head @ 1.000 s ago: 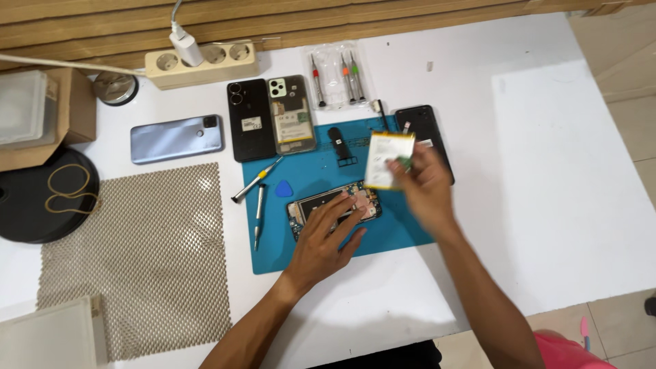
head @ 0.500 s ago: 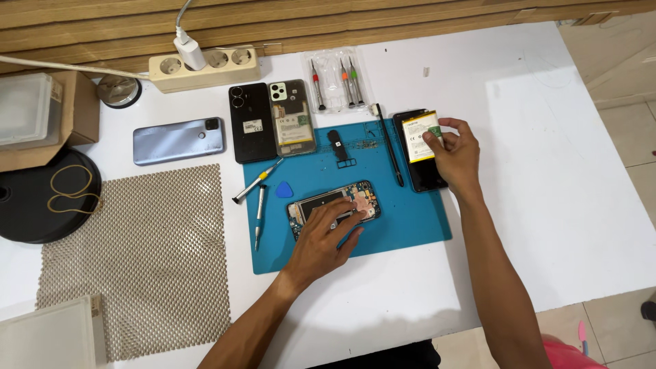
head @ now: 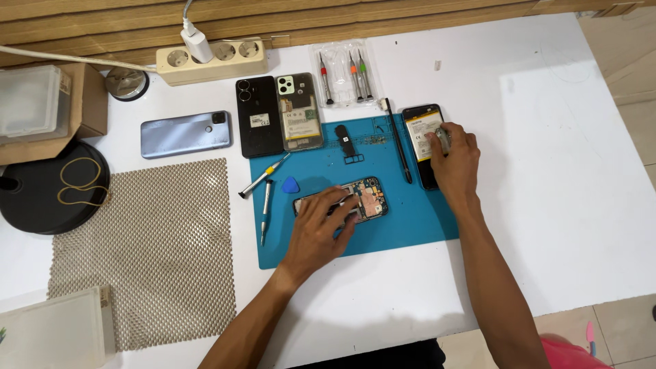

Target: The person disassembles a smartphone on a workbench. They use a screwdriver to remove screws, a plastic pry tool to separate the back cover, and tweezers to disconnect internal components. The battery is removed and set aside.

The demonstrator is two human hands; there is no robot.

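Note:
My left hand point(head: 318, 232) lies flat over an opened phone point(head: 369, 198) with its circuit board showing, and holds it down on the blue work mat point(head: 410, 219). My right hand point(head: 456, 160) is at the mat's right edge. Its fingertips grip the right side of a white and yellow battery point(head: 420, 130). The battery lies flat on a black phone part point(head: 429, 179).
On the mat lie two screwdrivers point(head: 263, 176), a blue pick point(head: 290, 184), a black spudger point(head: 398, 147) and a small black part point(head: 347, 142). Behind are a black phone point(head: 258, 126), a backless phone point(head: 298, 113), a blue phone point(head: 184, 133), a screwdriver pack point(head: 344, 78) and a power strip point(head: 212, 61). A mesh pad point(head: 147, 246) lies left.
My right hand carried the battery from above the mat's middle to the right and laid it on the black phone part. My left hand stayed on the opened phone.

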